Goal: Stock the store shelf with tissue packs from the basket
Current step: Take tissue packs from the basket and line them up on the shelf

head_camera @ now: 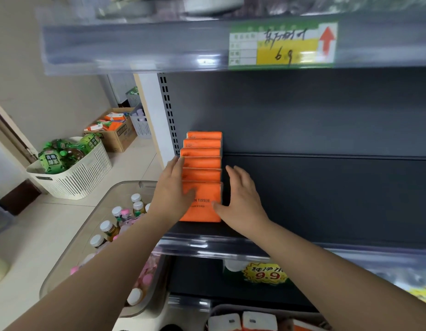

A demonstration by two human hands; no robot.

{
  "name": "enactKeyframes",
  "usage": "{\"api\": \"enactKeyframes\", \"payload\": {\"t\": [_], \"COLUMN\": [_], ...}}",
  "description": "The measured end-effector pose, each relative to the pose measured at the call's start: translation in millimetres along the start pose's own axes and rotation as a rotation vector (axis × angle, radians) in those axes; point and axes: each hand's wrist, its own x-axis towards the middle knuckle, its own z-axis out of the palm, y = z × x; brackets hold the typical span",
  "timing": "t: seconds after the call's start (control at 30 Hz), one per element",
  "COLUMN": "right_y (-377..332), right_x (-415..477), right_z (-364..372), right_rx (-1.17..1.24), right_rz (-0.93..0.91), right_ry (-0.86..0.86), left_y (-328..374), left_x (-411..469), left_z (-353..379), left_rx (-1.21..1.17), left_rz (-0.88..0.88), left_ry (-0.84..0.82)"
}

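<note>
Six orange tissue packs [202,161] stand upright in a single row, one behind another, at the left end of the dark grey shelf [326,199], running from the front lip back to the rear panel; their wrappers are glossy, bright orange and rectangular, with small dark print near the left corner of each top edge; the front pack [205,211] shows its full face, where "TISSUE" can be read in dark capitals, the start of the line hidden and a smaller line beneath too fine to read; the left hand [170,194] lies flat along the row's left side with straight fingers, its thumb across the front pack's face, gripping nothing; the right hand [245,201] is likewise flat and unclenched beside the row's right side, its thumb touching the front pack's lower right edge; on the rail above, a green and yellow price tag [282,45] carries handwritten "6.9" and a red upward arrow; below the shelf a yellow label [267,273] reads "9.9" in red; at the bottom edge a basket [216,311] holds white and orange packs; a white basket [88,173] on the floor holds green-labelled bottles.
</note>
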Motion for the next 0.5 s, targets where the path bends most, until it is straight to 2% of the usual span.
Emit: {"api": "enactKeyframes", "payload": {"t": [0.17, 0.5], "right_y": [4, 20], "right_x": [-13, -42], "right_z": [-18, -53], "right_rx": [-0.177, -0.417], "right_rz": [-0.061, -0.096], "right_ry": [-0.004, -0.038], "left_y": [21, 59], "left_x": [-11, -49], "left_z": [1, 19], "left_rx": [0.297, 0.506], "left_rz": [0.142, 0.223], "left_ry": [-0.029, -0.049]}}
